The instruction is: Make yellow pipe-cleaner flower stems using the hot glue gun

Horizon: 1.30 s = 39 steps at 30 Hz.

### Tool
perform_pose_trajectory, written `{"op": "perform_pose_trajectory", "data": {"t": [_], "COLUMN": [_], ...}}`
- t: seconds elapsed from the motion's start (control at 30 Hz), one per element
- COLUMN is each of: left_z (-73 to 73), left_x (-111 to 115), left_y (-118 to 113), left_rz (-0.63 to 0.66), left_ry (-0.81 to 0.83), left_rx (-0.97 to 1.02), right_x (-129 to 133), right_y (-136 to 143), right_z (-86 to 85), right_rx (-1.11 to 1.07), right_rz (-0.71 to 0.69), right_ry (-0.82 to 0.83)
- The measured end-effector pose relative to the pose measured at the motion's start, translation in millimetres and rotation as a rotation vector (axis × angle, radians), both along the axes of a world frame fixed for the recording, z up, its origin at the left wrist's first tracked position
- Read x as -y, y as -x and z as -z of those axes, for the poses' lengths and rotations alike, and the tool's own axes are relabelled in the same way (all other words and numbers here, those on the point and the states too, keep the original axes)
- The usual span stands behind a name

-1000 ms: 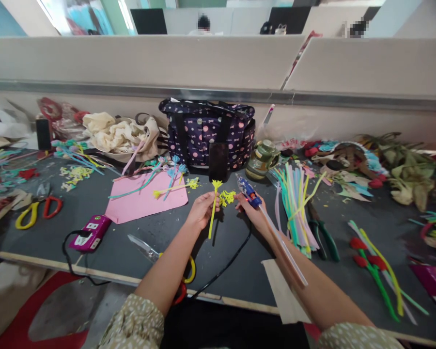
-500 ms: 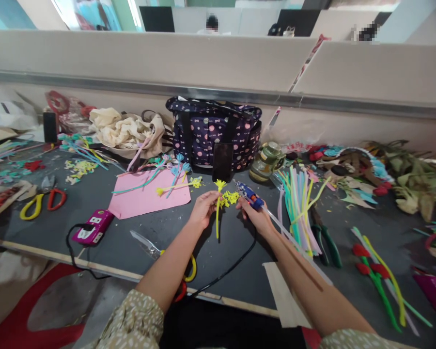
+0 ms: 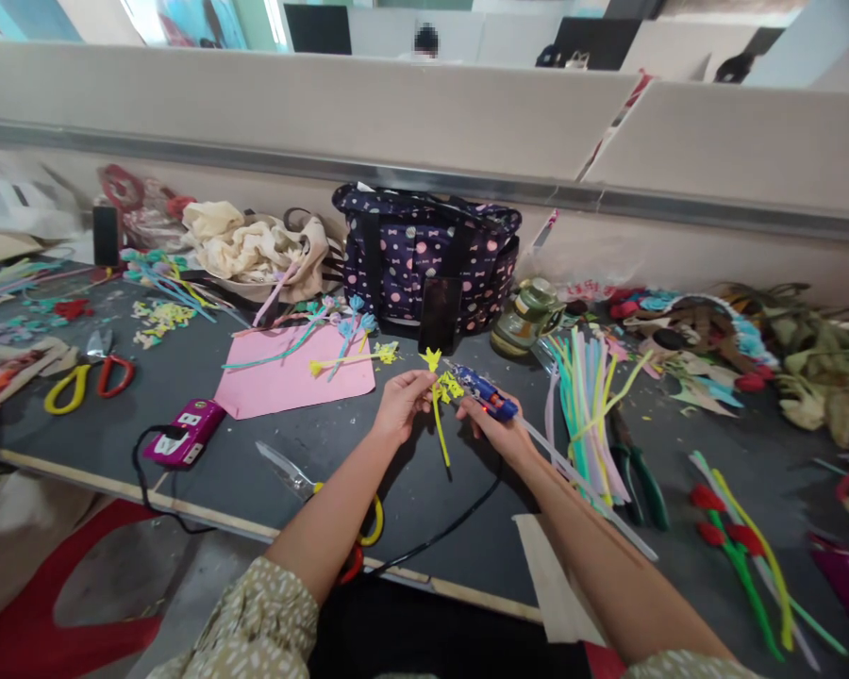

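Pinched in my left hand [image 3: 405, 405] is a yellow pipe-cleaner flower [image 3: 440, 429], its petals up and its stem slanting down to the right. My right hand [image 3: 501, 429] is wrapped round a blue hot glue gun [image 3: 482, 391], whose nozzle points left toward the flower head. A clear glue stick [image 3: 580, 486] runs out of the gun's back, and its black cord [image 3: 459, 517] trails over the table. Small yellow pieces [image 3: 451, 385] lie just behind the flower, between my hands.
A pink sheet [image 3: 290, 382] holds finished flowers. Scissors [image 3: 283, 467] lie beside my left forearm. A purple power strip [image 3: 188, 434] sits at left. Bundled pipe cleaners [image 3: 587, 415] and green-handled pliers [image 3: 637, 471] lie right. A phone [image 3: 440, 316] leans against a dark bag [image 3: 424, 240], beside a bottle [image 3: 527, 316].
The flower's stem has tilted, its lower end swinging right. The glue gun's nozzle has come slightly closer to the flower head. The camera view has shifted a little.
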<state>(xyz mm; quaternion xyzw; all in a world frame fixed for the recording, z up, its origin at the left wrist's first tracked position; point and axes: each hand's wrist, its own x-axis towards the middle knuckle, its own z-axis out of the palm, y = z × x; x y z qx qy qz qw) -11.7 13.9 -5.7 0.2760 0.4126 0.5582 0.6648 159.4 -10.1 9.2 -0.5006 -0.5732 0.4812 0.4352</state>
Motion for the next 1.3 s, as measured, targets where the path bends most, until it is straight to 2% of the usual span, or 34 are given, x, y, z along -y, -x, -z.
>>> {"op": "perform_pose_trajectory", "data": {"t": [0.73, 1.3], "left_z": [4.4, 3.7], "left_x": [1, 2], "left_y": [-2, -2], "left_rz": [0.022, 0.043], "left_ry": [-0.048, -0.061], "left_rx": [-0.078, -0.087], "right_x": [-1, 2], "right_y": [-2, 2], "right_z": [13.4, 5.5], "right_rx": [-0.071, -0.02], "right_rz": [-0.009, 0.037], "right_ry": [0.077, 0.113]}}
